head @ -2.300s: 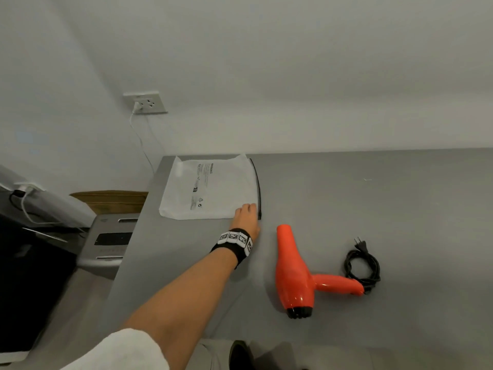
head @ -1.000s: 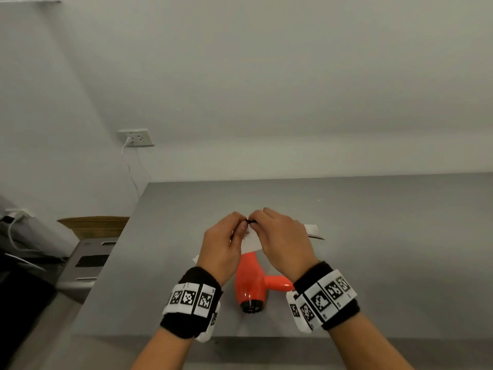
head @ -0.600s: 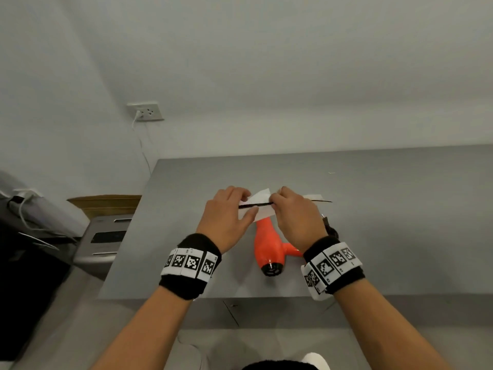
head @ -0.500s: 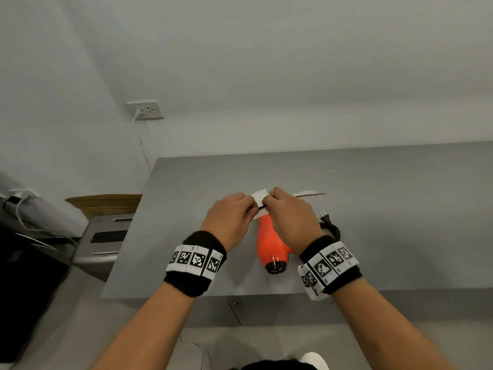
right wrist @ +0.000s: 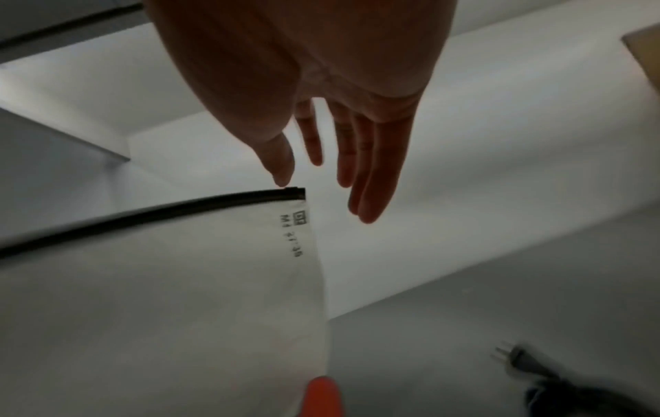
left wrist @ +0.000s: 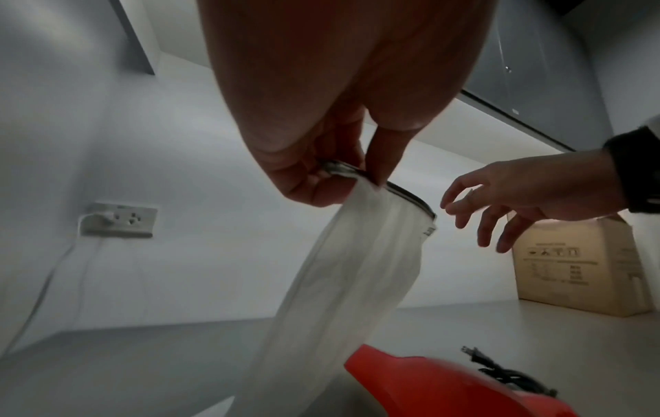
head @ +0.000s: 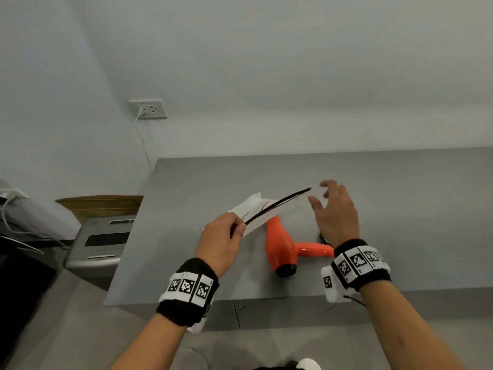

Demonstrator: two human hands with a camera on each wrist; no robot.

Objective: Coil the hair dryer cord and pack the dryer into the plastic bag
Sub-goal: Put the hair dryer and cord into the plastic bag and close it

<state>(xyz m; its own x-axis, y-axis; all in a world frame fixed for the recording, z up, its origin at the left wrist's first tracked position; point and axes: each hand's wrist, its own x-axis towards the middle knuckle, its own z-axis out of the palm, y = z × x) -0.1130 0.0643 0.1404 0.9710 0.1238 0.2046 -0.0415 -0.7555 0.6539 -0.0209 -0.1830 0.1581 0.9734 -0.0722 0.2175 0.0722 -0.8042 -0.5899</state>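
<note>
My left hand [head: 222, 237] pinches one end of the black zipper strip of the white plastic bag [head: 256, 213], which hangs in the air above the table; the pinch shows in the left wrist view [left wrist: 332, 172]. My right hand [head: 332, 206] hovers with spread fingers just past the zipper's far end [right wrist: 298, 191] and holds nothing. The orange hair dryer [head: 282, 244] lies on the grey table under the bag [left wrist: 343, 282], handle pointing right. Its black coiled cord with the plug [right wrist: 514, 357] lies beside the handle, mostly hidden behind my right wrist in the head view.
The grey table [head: 400, 204] stands against a white wall with a socket [head: 148, 108] and a white cable. A cardboard box [left wrist: 578, 265] stands at the table's right. To the left, below the table, are a grey machine [head: 101, 241] and another box [head: 101, 205].
Both hands had pinched the bag's zipper close together; now my right hand has slid right along it and let go, fingers spread, while the left still holds its end.
</note>
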